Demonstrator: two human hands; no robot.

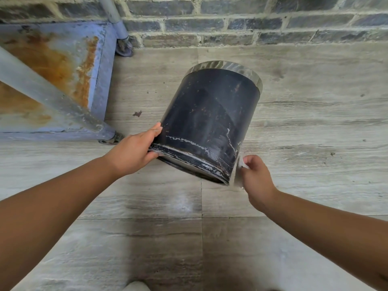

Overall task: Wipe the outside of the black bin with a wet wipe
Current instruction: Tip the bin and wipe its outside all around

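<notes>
The black bin is tilted in mid-frame above the floor, its rimmed end toward me and a clear plastic band around its far end. White streaks mark its side. My left hand grips the rim at the lower left, thumb on the side wall. My right hand presses a whitish wet wipe against the bin's lower right edge.
A rusty blue-grey metal cart on castors stands at the left, with a diagonal pipe across it. A brick wall runs along the top. Wood-look floor tiles lie under and to the right of the bin.
</notes>
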